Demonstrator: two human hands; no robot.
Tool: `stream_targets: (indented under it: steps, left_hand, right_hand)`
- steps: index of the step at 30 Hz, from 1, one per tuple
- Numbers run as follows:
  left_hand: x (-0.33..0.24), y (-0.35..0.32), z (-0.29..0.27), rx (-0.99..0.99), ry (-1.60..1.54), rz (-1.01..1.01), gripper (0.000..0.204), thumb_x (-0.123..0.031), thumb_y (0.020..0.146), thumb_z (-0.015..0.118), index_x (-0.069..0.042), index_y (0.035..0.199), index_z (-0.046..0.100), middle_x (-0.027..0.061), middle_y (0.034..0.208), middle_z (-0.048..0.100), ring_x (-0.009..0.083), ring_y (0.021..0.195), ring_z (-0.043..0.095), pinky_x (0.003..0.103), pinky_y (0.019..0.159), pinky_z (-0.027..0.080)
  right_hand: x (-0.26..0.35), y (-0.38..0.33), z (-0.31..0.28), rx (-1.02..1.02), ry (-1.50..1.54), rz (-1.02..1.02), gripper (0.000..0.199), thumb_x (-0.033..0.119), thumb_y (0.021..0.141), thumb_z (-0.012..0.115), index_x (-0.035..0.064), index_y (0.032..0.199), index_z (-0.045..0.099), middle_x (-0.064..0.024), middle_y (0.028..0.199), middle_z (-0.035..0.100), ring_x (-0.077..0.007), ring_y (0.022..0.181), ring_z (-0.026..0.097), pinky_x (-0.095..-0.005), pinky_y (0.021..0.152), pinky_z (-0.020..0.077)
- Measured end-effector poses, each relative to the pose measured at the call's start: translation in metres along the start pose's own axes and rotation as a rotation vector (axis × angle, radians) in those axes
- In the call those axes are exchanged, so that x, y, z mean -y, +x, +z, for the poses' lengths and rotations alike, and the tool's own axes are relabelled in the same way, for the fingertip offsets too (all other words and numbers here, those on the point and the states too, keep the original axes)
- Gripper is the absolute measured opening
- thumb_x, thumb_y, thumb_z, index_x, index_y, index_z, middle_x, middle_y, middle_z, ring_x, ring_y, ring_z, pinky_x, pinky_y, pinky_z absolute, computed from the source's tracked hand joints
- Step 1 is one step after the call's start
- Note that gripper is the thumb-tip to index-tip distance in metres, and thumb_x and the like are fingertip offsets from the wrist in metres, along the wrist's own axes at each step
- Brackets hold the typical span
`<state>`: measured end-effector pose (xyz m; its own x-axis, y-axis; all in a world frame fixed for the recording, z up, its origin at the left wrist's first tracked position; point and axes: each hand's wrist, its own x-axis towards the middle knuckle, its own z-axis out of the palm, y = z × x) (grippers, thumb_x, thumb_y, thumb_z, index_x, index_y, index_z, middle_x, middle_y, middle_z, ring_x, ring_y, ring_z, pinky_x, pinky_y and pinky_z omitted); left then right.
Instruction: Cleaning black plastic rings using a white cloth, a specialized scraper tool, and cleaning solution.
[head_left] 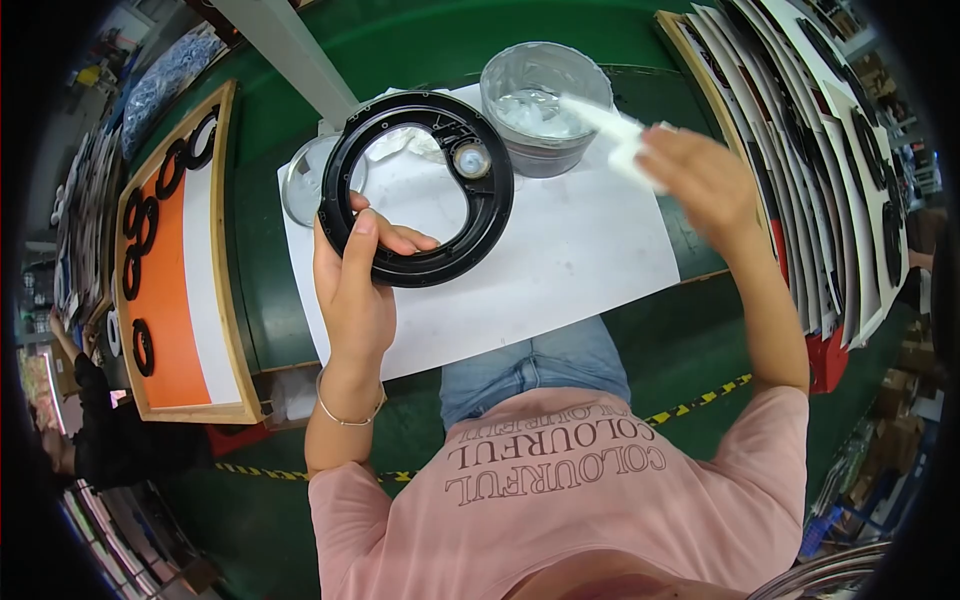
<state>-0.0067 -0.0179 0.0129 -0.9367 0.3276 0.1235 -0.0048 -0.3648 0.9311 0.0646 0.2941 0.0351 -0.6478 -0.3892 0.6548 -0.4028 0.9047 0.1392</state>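
Observation:
My left hand (358, 278) grips a black plastic ring (415, 187) by its lower left rim, holding it above a white sheet of paper (560, 250). A small round clear part sits on the ring's inner right side. My right hand (700, 180) holds a white cloth or wipe (615, 132), blurred, just above the rim of a grey tub (540, 100) lined with clear plastic and holding white material.
A wooden tray (185, 260) with an orange and white base and several black rings stands at the left. Stacked trays of black rings (800, 150) lean at the right. A round clear lid (305, 180) lies behind the ring. Another person (100, 440) is at far left.

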Motion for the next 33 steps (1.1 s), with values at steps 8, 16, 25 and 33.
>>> stream_targets:
  steps: [8,16,25,33]
  left_hand:
    - [0.002,0.001,0.0,-0.021,0.134,0.109,0.016,-0.012,0.09,0.038,-0.001,0.102,0.035,0.0081,0.064,0.051,0.0211,0.069,0.059,0.031,0.07,0.046]
    - [0.009,-0.004,0.021,0.101,0.23,0.228,0.015,-0.008,0.09,0.037,-0.001,0.101,0.031,0.0094,0.07,0.052,0.0191,0.073,0.058,0.03,0.072,0.045]
    - [0.005,-0.008,0.027,0.128,0.273,0.253,0.014,-0.008,0.09,0.037,-0.001,0.101,0.031,0.0095,0.07,0.051,0.019,0.072,0.057,0.03,0.072,0.044]
    - [0.011,-0.005,0.028,0.117,0.308,0.251,0.014,-0.007,0.09,0.036,-0.001,0.101,0.03,0.0095,0.07,0.051,0.0192,0.074,0.057,0.03,0.073,0.044]
  right_hand:
    - [0.01,-0.01,-0.053,0.214,-0.07,-0.177,0.019,0.002,0.071,0.057,0.0028,0.089,0.06,-0.014,0.092,0.062,-0.0285,0.082,0.062,-0.0302,0.068,0.0511]
    - [0.052,-0.004,-0.046,-0.171,0.541,0.418,0.015,-0.002,0.08,0.055,-0.0053,0.095,0.057,-0.0162,0.085,0.062,-0.02,0.07,0.061,-0.0254,0.063,0.0475]
    - [0.054,-0.008,-0.028,-0.125,0.637,0.497,0.017,0.002,0.079,0.058,-0.005,0.095,0.055,-0.0129,0.085,0.062,-0.0149,0.07,0.059,-0.0215,0.062,0.0459]
    - [0.068,-0.009,-0.008,-0.177,1.168,0.996,0.027,0.01,0.083,0.057,-0.005,0.104,0.05,-0.0099,0.092,0.06,-0.011,0.078,0.058,-0.021,0.067,0.0459]
